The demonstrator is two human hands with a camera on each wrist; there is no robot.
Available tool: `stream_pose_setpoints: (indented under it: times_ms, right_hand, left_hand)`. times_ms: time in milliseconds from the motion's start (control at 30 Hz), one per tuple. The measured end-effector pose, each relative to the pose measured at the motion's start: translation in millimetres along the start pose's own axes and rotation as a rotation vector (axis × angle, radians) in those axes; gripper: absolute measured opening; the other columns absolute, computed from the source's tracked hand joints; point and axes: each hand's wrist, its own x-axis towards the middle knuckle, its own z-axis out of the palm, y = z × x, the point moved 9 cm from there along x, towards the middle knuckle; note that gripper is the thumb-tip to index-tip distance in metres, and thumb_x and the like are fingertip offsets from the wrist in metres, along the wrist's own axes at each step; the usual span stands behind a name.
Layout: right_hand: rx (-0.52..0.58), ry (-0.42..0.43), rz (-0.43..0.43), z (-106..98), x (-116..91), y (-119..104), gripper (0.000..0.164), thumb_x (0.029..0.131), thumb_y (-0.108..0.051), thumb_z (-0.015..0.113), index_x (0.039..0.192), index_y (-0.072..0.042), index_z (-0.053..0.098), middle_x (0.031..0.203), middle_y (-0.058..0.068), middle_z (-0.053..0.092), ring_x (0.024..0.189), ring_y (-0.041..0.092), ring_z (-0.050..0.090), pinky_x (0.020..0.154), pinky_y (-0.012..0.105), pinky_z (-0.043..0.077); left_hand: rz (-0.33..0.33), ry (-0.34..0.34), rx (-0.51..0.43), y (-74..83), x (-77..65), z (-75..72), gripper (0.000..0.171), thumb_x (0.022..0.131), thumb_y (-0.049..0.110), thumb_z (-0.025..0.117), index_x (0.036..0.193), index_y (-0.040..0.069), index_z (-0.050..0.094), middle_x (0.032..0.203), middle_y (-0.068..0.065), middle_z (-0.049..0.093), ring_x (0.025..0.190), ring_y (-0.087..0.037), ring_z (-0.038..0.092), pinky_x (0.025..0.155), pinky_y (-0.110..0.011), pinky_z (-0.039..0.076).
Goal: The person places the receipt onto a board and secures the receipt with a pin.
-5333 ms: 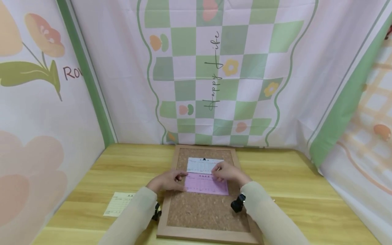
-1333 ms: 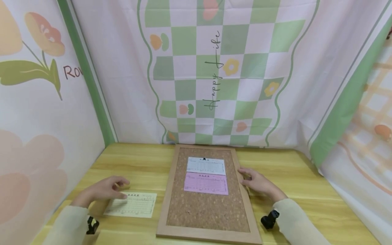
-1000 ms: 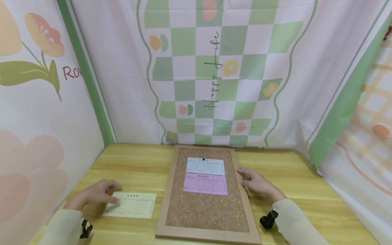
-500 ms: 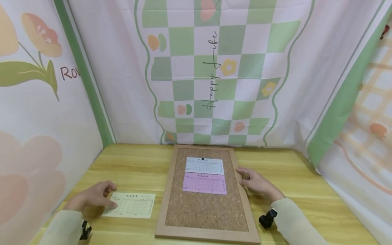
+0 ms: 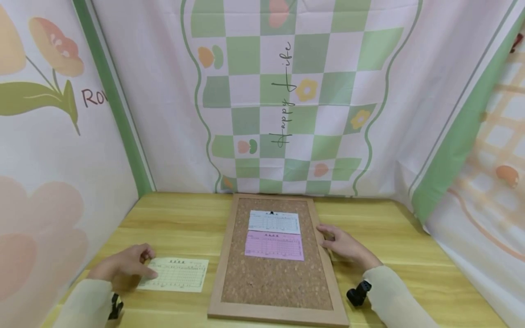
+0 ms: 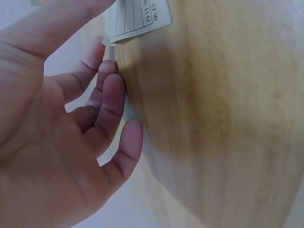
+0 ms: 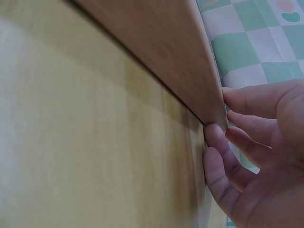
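Off the pink form (image 5: 274, 246), shifts work to the yellow form (image 5: 180, 276) at the corkboard's (image 5: 275, 283) nine o'clock; touches it with loose-fingered left hand (image 5: 126, 263), the frame's (image 5: 333, 283) three o'clock with relaxed right hand (image 5: 345, 245).

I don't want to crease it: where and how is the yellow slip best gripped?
The yellow slip is probably best pinched at its left edge, from the left: it is a thin sheet on the table, the left hand is at that edge, thumb on top, and the cork board flanks the right edge.
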Motion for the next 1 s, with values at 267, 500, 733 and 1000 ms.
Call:
stream_pose_setpoints:
  times_ms: [267, 500, 733, 1000]
  right_hand:
    - [0.008, 0.008, -0.001, -0.8, -1.3, -2.3, 0.053, 0.101, -0.008, 0.058, 0.145, 0.015, 0.038, 0.151, 0.036, 0.031, 0.138, 0.054, 0.027, 0.108, 0.063, 0.029]
    - [0.032, 0.006, 0.013, -0.1, 0.4, 2.0, 0.053, 0.101, -0.007, 0.057, 0.146, 0.014, 0.037, 0.153, 0.035, 0.029, 0.14, 0.053, 0.025, 0.11, 0.062, 0.026]
    - [0.043, 0.006, 0.013, 0.4, 1.0, 2.4, 0.053, 0.101, -0.007, 0.056, 0.146, 0.014, 0.037, 0.153, 0.035, 0.028, 0.141, 0.053, 0.023, 0.11, 0.062, 0.025]
    - [0.041, 0.007, 0.024, 0.1, 0.0, 3.0, 0.053, 0.102, -0.006, 0.056, 0.147, 0.014, 0.036, 0.154, 0.035, 0.027, 0.141, 0.053, 0.022, 0.11, 0.063, 0.024]
  left_hand:
    - [-0.038, -0.006, -0.09, -1.5, 0.5, 2.8, 0.047, 0.076, 0.003, 0.084, 0.105, -0.002, 0.047, 0.096, -0.01, 0.042, 0.09, -0.026, 0.04, 0.078, -0.035, 0.037]
    - [-0.029, -0.034, -0.084, 1.3, 0.5, 4.2, 0.044, 0.079, 0.002, 0.082, 0.106, -0.004, 0.047, 0.092, -0.009, 0.041, 0.088, -0.024, 0.04, 0.076, -0.032, 0.036]
    - [-0.034, -0.036, -0.028, 1.9, 2.0, 4.0, 0.042, 0.079, 0.003, 0.081, 0.101, 0.0, 0.046, 0.091, -0.009, 0.042, 0.086, -0.024, 0.041, 0.078, -0.036, 0.037]
    - [-0.001, -0.03, -0.034, 5.1, -0.4, 4.2, 0.044, 0.078, 0.005, 0.082, 0.096, 0.003, 0.042, 0.089, -0.008, 0.043, 0.084, -0.024, 0.041, 0.074, -0.034, 0.036]
